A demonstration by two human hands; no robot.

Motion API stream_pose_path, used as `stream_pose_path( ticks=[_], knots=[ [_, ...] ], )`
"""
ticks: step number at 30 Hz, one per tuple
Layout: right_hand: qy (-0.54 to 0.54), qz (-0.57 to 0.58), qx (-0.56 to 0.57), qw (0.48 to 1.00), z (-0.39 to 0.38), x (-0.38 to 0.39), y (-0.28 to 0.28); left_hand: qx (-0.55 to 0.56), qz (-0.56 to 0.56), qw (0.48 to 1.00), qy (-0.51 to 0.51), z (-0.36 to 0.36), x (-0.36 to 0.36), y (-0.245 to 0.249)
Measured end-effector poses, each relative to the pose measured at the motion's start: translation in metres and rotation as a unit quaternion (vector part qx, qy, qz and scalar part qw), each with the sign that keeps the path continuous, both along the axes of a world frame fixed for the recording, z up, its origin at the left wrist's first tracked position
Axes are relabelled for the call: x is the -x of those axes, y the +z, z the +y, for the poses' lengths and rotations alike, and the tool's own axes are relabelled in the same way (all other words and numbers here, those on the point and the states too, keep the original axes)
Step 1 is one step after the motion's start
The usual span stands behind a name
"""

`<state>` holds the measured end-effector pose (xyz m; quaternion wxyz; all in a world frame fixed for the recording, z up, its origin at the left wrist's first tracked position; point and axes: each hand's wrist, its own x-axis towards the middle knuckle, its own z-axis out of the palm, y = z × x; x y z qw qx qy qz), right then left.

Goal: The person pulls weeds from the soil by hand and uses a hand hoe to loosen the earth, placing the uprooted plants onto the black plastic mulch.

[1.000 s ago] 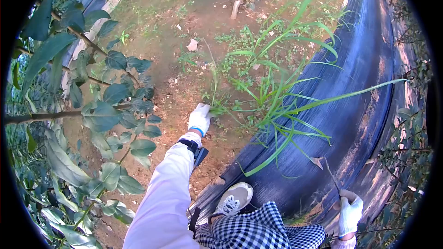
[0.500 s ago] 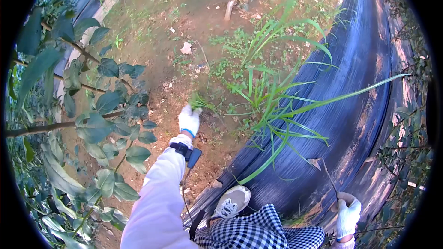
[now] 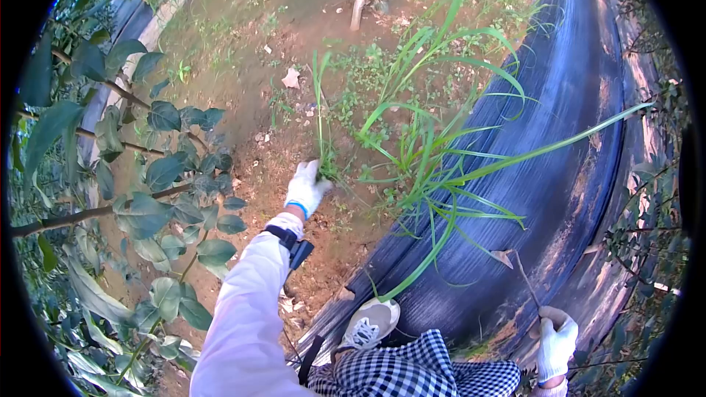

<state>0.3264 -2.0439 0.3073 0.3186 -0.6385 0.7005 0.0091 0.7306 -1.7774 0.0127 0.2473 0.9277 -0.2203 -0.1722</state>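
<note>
Left hand point(image 3: 305, 185) in a white knit glove, centre of frame, is closed tight round the base of a grass tuft point(image 3: 324, 164), right where it meets the red-brown soil point(image 3: 243, 66). Blades thin, soft, light. They would likely tear if pulled high, so the hold belongs low, at the crown. Bigger clump point(image 3: 434, 169) arches to the right over ribbed black plastic sheeting point(image 3: 581, 125), glossy and dusty. Right hand point(image 3: 555, 342), lower right, gloved, fist shut on a thin-shafted tool point(image 3: 523, 279) — small flat rusty tip.
</note>
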Motion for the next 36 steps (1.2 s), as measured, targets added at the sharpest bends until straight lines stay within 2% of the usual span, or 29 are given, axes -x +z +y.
stream_pose_path(
  ticks=[1, 3, 5, 7, 8, 9, 10, 11, 12, 13, 14, 15, 18, 19, 21, 22, 23, 24, 25, 26, 27, 29, 30, 33, 34, 36],
  knots=[
    [0.004, -0.008, 0.003, 1.000, 0.001, 0.002, -0.002, -0.009, -0.066, 0.998, -0.007, -0.010, 0.010, 0.007],
    [0.012, -0.025, 0.015, 1.000, 0.001, 0.004, -0.003, -0.024, -0.078, 0.996, -0.046, -0.027, 0.014, 0.007],
    [0.017, -0.025, 0.018, 0.999, 0.000, 0.004, -0.003, -0.063, -0.069, 0.991, -0.100, -0.039, 0.010, -0.006],
    [0.024, -0.024, 0.012, 0.999, -0.002, 0.006, -0.004, -0.026, -0.019, 0.995, -0.095, -0.032, 0.002, -0.009],
    [0.027, -0.023, 0.006, 0.999, -0.005, 0.010, -0.006, 0.142, 0.048, 0.988, 0.033, -0.025, -0.003, -0.027],
    [0.027, -0.020, -0.001, 0.999, -0.006, 0.013, -0.007, 0.302, 0.115, 0.933, 0.158, -0.018, -0.006, -0.046],
    [0.023, -0.021, 0.000, 1.000, -0.004, 0.011, -0.006, 0.390, 0.106, 0.898, 0.174, -0.011, -0.016, -0.052],
    [0.020, -0.022, 0.001, 1.000, -0.003, 0.006, -0.002, 0.296, 0.085, 0.936, 0.171, -0.004, -0.025, -0.049],
    [0.020, -0.023, 0.001, 1.000, -0.002, 0.002, 0.000, 0.158, 0.015, 0.982, 0.103, -0.006, -0.031, -0.048],
    [0.019, -0.024, 0.000, 1.000, -0.003, 0.001, -0.001, 0.017, -0.057, 0.998, 0.032, -0.010, -0.035, -0.038],
    [0.018, -0.025, 0.001, 1.000, -0.005, 0.001, -0.001, 0.035, -0.043, 0.998, 0.011, -0.029, -0.026, -0.002],
    [0.015, -0.025, 0.002, 1.000, -0.006, 0.002, -0.002, -0.001, -0.116, 0.993, -0.007, -0.043, -0.017, 0.007],
    [0.026, -0.033, -0.008, 0.999, -0.009, 0.006, -0.003, -0.082, -0.125, 0.984, -0.099, -0.060, -0.028, -0.026],
    [0.027, -0.028, -0.007, 0.999, -0.010, 0.005, -0.002, -0.007, -0.049, 0.997, -0.058, -0.058, -0.032, -0.038],
    [0.025, -0.015, -0.008, 1.000, -0.010, 0.004, 0.000, 0.140, 0.109, 0.984, 0.023, -0.049, -0.038, -0.053],
    [0.025, -0.014, -0.007, 1.000, -0.010, 0.006, 0.000, 0.205, 0.118, 0.970, 0.054, -0.038, -0.036, -0.057],
    [0.024, -0.014, -0.007, 1.000, -0.009, 0.008, -0.001, 0.209, 0.123, 0.970, 0.032, -0.031, -0.033, -0.042],
    [0.024, -0.013, -0.008, 1.000, -0.008, 0.009, -0.002, 0.083, 0.074, 0.994, -0.017, -0.030, -0.028, -0.030],
    [0.020, -0.013, -0.006, 1.000, -0.006, 0.010, -0.003, -0.044, 0.025, 0.997, -0.065, -0.036, -0.016, 0.003],
    [0.017, -0.013, -0.003, 1.000, -0.005, 0.009, -0.003, -0.020, -0.038, 0.996, -0.084, -0.038, -0.001, 0.009],
    [0.014, -0.015, 0.002, 1.000, -0.004, 0.008, -0.003, -0.049, -0.070, 0.992, -0.094, -0.048, 0.012, 0.025],
    [0.013, -0.033, 0.003, 0.999, -0.004, 0.009, -0.005, -0.075, -0.074, 0.988, -0.117, -0.057, 0.013, 0.004],
    [0.014, -0.043, 0.005, 0.999, -0.005, 0.009, -0.004, -0.049, -0.119, 0.979, -0.160, -0.055, 0.009, -0.021],
    [0.009, -0.011, -0.026, 1.000, -0.004, 0.001, 0.004, 0.126, -0.038, 0.990, -0.055, -0.051, 0.006, -0.031],
    [0.006, -0.021, -0.024, 0.999, -0.004, 0.005, 0.003, 0.119, -0.030, 0.992, -0.013, -0.050, 0.007, -0.022],
    [0.021, -0.031, -0.004, 0.999, -0.005, 0.017, -0.007, 0.071, -0.014, 0.997, -0.035, -0.046, 0.006, -0.018]
  ],
)
